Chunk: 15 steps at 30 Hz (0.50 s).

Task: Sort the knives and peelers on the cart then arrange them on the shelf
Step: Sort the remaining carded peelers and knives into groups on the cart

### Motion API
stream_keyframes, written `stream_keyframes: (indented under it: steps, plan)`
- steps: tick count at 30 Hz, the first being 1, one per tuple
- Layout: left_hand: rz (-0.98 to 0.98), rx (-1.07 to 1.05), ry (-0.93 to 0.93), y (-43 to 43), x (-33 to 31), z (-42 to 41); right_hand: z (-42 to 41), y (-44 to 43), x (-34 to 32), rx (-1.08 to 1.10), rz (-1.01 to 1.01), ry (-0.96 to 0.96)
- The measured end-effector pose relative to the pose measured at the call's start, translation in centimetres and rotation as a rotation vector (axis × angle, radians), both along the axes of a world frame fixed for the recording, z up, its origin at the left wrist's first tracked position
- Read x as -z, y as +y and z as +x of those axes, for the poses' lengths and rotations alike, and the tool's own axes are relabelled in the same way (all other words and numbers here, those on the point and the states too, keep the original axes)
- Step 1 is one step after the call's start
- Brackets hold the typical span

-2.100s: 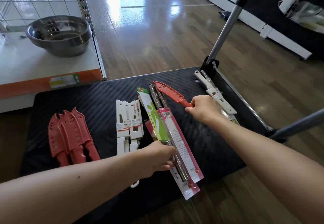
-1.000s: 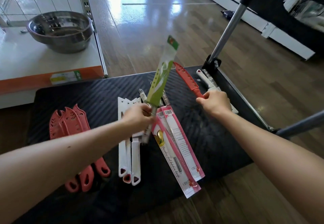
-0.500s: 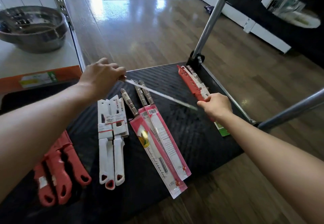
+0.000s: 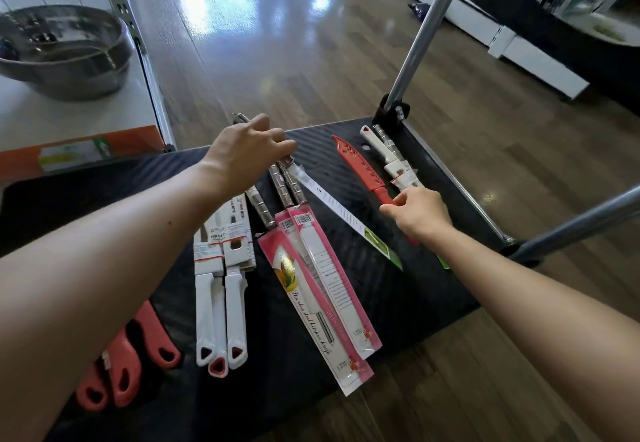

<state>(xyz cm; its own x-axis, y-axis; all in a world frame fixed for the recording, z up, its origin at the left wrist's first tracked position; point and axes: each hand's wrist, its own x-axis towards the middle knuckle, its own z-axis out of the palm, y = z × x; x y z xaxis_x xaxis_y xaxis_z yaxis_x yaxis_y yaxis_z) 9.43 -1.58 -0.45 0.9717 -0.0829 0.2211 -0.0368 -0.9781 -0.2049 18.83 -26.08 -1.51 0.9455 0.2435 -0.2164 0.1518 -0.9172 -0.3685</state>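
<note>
Sorting stage, I reckon. No knives on the bit of shelf [image 4: 86, 119] I can see, just a steel bowl [image 4: 62, 50].

My right hand [image 4: 419, 213] pinches the handle of a red sheathed knife [image 4: 360, 168] lying toward the far right of the cart [image 4: 398, 303]. My left hand [image 4: 242, 157] sits over the steel handle of a green-card knife [image 4: 346, 216] that lies diagonally mid-deck. The fingers are loosely spread, so I honestly can't tell if it's gripping or letting go.

My tip: lift the red one by the handle only, keep the sheath on, and carry it over to what look like its matches at near left rather than dragging it across the packs.

Count:
- three coral handles [image 4: 124, 372] at near left
- three white-handled knives [image 4: 235, 317]
- three steel handles running into the pink-card knives [image 4: 322, 285], though I only make out two cards
- one white knife [image 4: 391, 161] in the far corner, with a steel handle just beside it
</note>
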Motion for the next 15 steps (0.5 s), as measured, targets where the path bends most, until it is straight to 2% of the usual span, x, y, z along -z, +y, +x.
stream_keyframes:
  steps: [8, 15]
  plan:
    - [-0.127, 0.124, -0.037, -3.5, 1.2, 3.3, 0.1, -1.6, 0.9, 0.043, 0.012, 0.044]
    - [-0.191, 0.103, 0.101, -7.9, 3.7, 7.3, 0.7, -4.0, 1.5, 0.162, 0.027, 0.022]
